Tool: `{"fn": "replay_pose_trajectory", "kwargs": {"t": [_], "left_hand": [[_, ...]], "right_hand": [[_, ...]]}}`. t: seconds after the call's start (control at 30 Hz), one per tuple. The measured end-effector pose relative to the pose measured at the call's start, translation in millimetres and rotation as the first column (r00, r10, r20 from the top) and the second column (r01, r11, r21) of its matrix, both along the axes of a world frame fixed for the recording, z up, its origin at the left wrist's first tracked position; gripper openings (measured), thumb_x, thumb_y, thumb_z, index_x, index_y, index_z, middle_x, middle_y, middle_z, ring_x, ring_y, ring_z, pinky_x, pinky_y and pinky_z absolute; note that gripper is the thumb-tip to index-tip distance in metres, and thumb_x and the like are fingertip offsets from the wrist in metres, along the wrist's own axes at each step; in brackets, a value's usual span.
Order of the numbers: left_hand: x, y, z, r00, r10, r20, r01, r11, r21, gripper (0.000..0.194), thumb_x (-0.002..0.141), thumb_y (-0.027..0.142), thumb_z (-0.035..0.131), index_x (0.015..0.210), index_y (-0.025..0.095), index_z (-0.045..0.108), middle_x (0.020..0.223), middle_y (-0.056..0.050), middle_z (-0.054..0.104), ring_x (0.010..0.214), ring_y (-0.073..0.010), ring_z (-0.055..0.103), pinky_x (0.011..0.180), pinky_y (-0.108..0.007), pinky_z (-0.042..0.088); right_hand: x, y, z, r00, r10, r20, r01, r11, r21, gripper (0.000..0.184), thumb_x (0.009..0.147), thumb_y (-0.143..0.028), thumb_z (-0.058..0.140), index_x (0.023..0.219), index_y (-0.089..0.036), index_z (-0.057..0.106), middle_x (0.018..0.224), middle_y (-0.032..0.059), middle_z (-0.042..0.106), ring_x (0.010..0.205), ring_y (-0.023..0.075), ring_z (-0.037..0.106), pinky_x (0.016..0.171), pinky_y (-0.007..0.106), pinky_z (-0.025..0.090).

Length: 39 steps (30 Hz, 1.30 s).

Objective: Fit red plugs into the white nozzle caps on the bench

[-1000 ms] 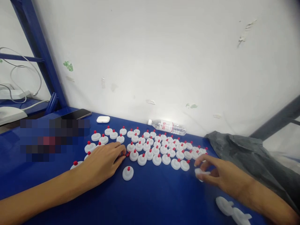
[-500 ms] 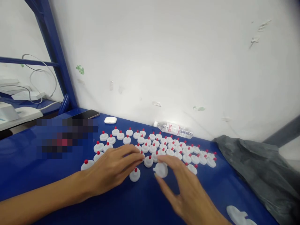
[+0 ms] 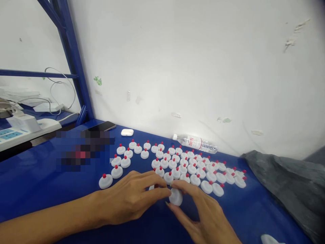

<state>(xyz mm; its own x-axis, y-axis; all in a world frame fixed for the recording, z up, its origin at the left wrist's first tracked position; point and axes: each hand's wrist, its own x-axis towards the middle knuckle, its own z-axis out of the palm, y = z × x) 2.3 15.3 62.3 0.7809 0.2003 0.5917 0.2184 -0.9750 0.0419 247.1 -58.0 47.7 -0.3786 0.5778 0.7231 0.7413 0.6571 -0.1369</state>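
Observation:
Between the thumb and fingers of my right hand (image 3: 196,206) is a round white plastic cap (image 3: 176,197), its spout side turned left. My left hand (image 3: 142,195) reaches in from the left with its fingers pinched together at that side of the cap. Whatever the left fingertips hold there is hidden. Part of another white cap (image 3: 151,187) shows under the left fingers. Behind both hands, many white caps with red tips (image 3: 195,179) stand upright on the blue table (image 3: 83,234).
A clear plastic bottle (image 3: 195,142) lies along the wall. Left of it are a white earphone case (image 3: 127,132) and a phone (image 3: 106,126). A dark grey plastic sheet (image 3: 281,183) covers the right side. A loose white piece (image 3: 269,239) lies at the lower right edge.
My left hand has moved right, bringing its fingertips to the spout side of the cap in my right hand. The cap has come slightly lower and turned. The view has shifted a little.

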Motion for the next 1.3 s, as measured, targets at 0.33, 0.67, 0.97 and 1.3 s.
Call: {"fn": "replay_pose_trajectory", "kwargs": {"t": [0.33, 0.67, 0.97, 1.3], "left_hand": [[6, 4, -13.5, 0.996, 0.09, -0.006, -0.09, 0.996, 0.014, 0.015, 0.111, 0.024, 0.051, 0.123, 0.02, 0.06, 0.098, -0.002, 0.076, 0.083, -0.02, 0.067, 0.056, -0.032, 0.05], [5, -7, -18.0, 0.999, 0.038, 0.027, -0.034, 0.992, -0.123, 0.021, 0.091, 0.005, 0.058, 0.099, 0.024, 0.054, 0.082, 0.0, 0.066, 0.075, -0.0194, 0.059, 0.051, -0.037, 0.04], [9, -5, -6.8, 0.992, 0.115, 0.045, -0.109, 0.988, -0.111, 0.014, 0.108, 0.017, 0.047, 0.104, 0.023, 0.059, 0.088, -0.002, 0.069, 0.08, -0.0207, 0.06, 0.057, -0.036, 0.046], [-4, 34, -13.8, 0.881, 0.435, -0.187, -0.462, 0.876, -0.139, 0.013, 0.105, 0.02, 0.06, 0.102, 0.023, 0.072, 0.097, -0.004, 0.072, 0.095, -0.0282, 0.064, 0.072, -0.04, 0.054]], "right_hand": [[-2, 5, -3.0, 0.997, 0.067, -0.049, -0.064, 0.996, 0.06, 0.016, 0.114, -0.039, 0.054, 0.123, -0.026, 0.058, 0.112, -0.0011, 0.082, 0.1, 0.0125, 0.08, 0.096, 0.015, 0.06], [11, -5, -14.0, 0.957, 0.148, 0.249, -0.155, 0.988, 0.008, 0.018, 0.113, -0.021, 0.051, 0.112, -0.02, 0.069, 0.133, 0.0105, 0.075, 0.12, 0.0198, 0.074, 0.105, 0.022, 0.055], [-1, 3, 8.9, 0.975, 0.02, 0.221, -0.062, 0.981, 0.184, 0.02, 0.112, -0.014, 0.047, 0.123, -0.017, 0.063, 0.12, 0.0081, 0.079, 0.117, 0.0163, 0.075, 0.106, 0.026, 0.059], [73, 9, 42.5, 0.924, -0.382, -0.021, 0.381, 0.916, 0.127, 0.019, 0.11, -0.041, 0.057, 0.107, -0.027, 0.069, 0.108, 0.0011, 0.072, 0.096, 0.0168, 0.074, 0.087, 0.029, 0.057]]}}
